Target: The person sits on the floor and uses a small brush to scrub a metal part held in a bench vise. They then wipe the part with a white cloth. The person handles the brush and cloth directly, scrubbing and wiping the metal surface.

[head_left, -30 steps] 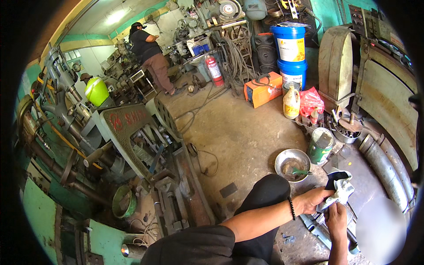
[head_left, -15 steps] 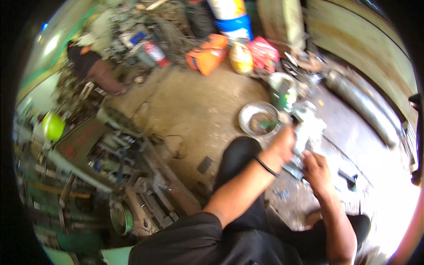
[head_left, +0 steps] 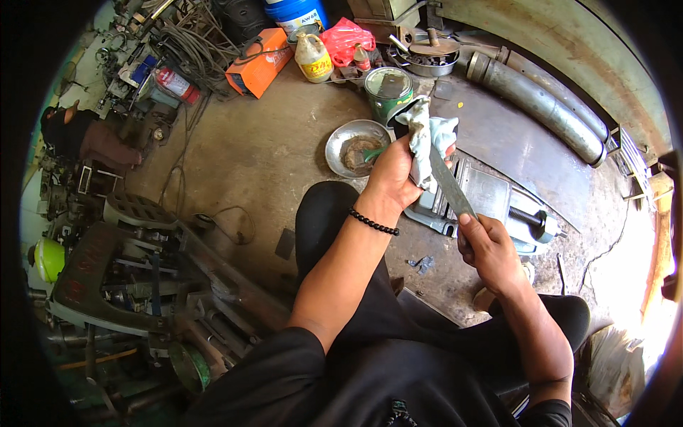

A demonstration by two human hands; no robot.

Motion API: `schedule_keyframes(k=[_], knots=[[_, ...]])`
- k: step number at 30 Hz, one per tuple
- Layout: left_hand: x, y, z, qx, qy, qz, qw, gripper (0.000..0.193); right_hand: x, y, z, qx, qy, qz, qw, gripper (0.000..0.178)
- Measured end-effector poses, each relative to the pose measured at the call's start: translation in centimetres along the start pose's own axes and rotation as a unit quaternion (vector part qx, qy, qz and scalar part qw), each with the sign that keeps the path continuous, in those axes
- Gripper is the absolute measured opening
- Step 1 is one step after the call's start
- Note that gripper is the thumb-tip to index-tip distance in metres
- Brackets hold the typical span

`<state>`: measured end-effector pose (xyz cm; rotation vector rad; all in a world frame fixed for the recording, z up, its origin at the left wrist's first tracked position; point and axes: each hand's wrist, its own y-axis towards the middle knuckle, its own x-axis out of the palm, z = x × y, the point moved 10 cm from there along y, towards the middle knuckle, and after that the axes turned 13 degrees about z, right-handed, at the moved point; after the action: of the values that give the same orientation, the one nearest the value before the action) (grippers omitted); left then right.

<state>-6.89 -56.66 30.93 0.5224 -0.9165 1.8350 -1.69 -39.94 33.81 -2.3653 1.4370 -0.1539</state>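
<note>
A pale, stained rag [head_left: 421,139] is bunched in my left hand [head_left: 393,174], which wears a black bead bracelet and is closed round it. The rag wraps the upper end of a flat grey metal bar, file-like in shape [head_left: 452,186]. My right hand [head_left: 491,249] grips the bar's lower end, thumb along its face. Something dark shows beside the rag; I cannot make out what it is. Beneath the bar, a grey machine vise [head_left: 484,196] with a black screw [head_left: 524,215] lies on the floor.
A metal bowl [head_left: 334,146] with brown matter and a green-handled tool stands left of a green can [head_left: 389,91]. Long metal cylinders [head_left: 538,107] lie at the far right. Heavy machine parts [head_left: 92,267] crowd the left; a person [head_left: 89,139] is beyond them. An orange box [head_left: 257,62] stands at the back.
The view has swung, so the surroundings sit further left and higher. My hands are further apart, with more of the bar showing between them. The vise is now plainly visible.
</note>
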Motion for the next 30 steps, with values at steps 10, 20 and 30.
schedule_keyframes(k=[10,20,30], knots=[[-6.9,1.9,10.3,0.163,0.038,0.093,0.982,0.038,-2.7,-3.7,-0.4,-0.091,-0.126,-0.021,0.988,0.045],[-1.8,-5.2,0.8,0.022,0.006,-0.081,0.996,0.075,-3.3,-4.7,-4.8,-0.468,-0.374,0.188,0.779,0.033],[0.1,-7.0,1.0,-0.018,-0.046,-0.141,0.989,0.093,0.4,-3.4,-3.6,-0.449,-0.411,0.166,0.776,0.057]])
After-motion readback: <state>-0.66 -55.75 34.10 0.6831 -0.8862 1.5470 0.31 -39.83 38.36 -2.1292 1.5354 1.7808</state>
